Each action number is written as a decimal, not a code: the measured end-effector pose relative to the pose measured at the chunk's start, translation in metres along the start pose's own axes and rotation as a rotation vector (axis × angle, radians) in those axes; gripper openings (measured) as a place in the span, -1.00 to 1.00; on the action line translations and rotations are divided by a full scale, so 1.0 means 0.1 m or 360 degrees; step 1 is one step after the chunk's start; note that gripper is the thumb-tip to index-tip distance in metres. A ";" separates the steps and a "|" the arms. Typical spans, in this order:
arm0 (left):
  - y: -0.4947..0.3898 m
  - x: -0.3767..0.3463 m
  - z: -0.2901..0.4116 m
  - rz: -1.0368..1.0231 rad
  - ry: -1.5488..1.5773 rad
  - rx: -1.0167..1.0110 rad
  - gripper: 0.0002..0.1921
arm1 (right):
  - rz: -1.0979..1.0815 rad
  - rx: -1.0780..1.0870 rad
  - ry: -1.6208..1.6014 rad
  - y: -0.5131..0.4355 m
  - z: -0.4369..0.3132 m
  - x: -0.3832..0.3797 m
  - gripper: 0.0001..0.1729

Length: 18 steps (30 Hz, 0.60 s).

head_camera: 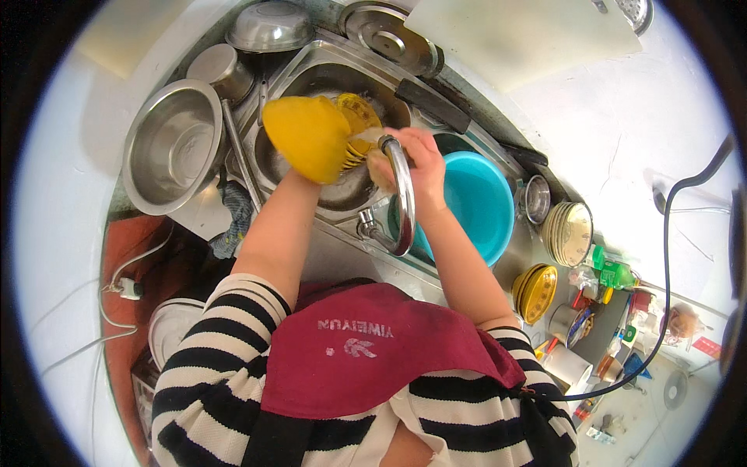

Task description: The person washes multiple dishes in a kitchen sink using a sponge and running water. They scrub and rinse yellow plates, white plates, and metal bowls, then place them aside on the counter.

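A yellow bowl (306, 137) is tilted above the left sink basin (344, 201). My left hand (310, 176) holds it and is mostly hidden behind it; only the wrist end shows. My right hand (421, 160) is behind the curved chrome faucet (404, 198), its fingers around a blurred tan pad (380, 170). Just beyond the spout, a stack of yellow patterned dishes (359, 114) stands in the basin, partly covered by the bowl. A turquoise plastic tub (478, 204) sits to the right, below my right forearm.
Left of the sink are a wide steel basin (175, 149), a steel pot (216, 70) and a grey cloth (234, 219). A black-handled tool (433, 106) lies along the sink's back rim. Stacked cream bowls (569, 233) and yellow bowls (536, 292) stand at right. A black cable (666, 233) hangs there.
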<state>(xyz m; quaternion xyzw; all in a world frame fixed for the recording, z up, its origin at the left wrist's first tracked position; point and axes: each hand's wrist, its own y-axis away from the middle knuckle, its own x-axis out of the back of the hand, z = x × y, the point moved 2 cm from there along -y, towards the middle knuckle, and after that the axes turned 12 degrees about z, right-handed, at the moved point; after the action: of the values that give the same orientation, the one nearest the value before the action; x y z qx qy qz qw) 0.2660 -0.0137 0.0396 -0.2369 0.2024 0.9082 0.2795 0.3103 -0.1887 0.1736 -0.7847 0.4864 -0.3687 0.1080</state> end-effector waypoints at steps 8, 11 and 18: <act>0.39 -0.27 0.10 -0.0386 -0.1007 -0.1068 -0.67 | -0.0227 0.0651 -0.0327 -0.38 -0.07 -0.60 -0.72; 0.43 -0.30 0.15 -0.0606 -0.1112 -0.1083 -0.68 | -0.0295 0.0703 -0.0087 -0.60 0.10 -0.66 -0.77; 0.48 -0.24 0.12 -0.0586 -0.1068 -0.1238 -0.71 | -0.0451 -0.0924 -0.0105 -0.54 1.05 -0.93 -0.75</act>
<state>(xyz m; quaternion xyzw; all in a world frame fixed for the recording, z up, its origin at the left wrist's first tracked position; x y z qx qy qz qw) 0.2503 -0.0541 0.0733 -0.0516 -0.2936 0.8778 0.3749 0.3952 -0.1035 0.0840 -0.8542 0.4535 -0.2003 -0.1570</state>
